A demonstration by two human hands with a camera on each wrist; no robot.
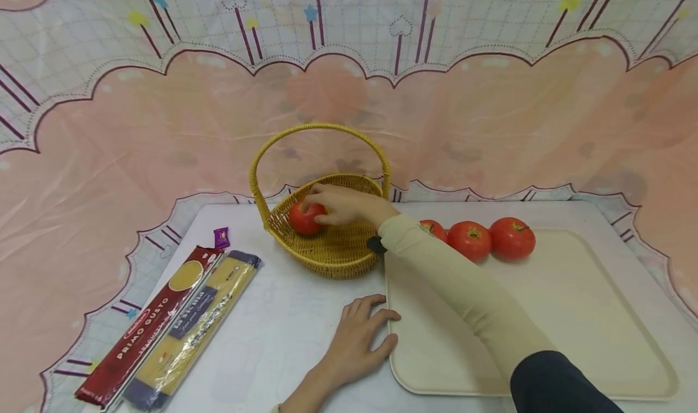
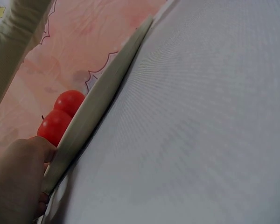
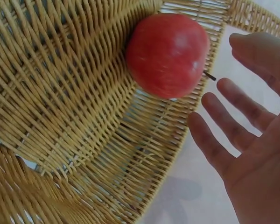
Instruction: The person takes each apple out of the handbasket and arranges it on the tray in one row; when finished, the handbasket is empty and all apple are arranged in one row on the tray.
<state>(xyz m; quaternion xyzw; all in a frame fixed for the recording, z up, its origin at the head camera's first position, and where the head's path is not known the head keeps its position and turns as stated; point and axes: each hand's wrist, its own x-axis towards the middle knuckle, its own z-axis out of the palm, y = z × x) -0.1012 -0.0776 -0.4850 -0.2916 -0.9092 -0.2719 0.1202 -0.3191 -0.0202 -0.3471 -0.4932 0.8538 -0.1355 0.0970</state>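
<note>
A red tomato (image 1: 305,218) lies inside the yellow wicker basket (image 1: 332,270), against its left side. My right hand (image 1: 346,206) reaches over the basket at that tomato. In the right wrist view its fingers (image 3: 207,140) are spread loosely, a small gap from the tomato (image 3: 168,56) and its stem. My left hand (image 1: 360,340) rests at the left edge of the beige tray (image 1: 523,352), fingertips right at the rim. Three more tomatoes sit in a row at the tray's far side, among them a middle one (image 1: 469,241) and a right one (image 1: 512,238); my right sleeve partly covers the leftmost (image 1: 433,229).
Two spaghetti packs, one red (image 1: 149,325) and one yellow and blue (image 1: 191,331), lie side by side on the table's left. A small purple wrapped sweet (image 1: 221,237) is behind them. The basket's tall handle (image 1: 319,126) arches over it. A patterned cloth (image 1: 491,122) hangs behind.
</note>
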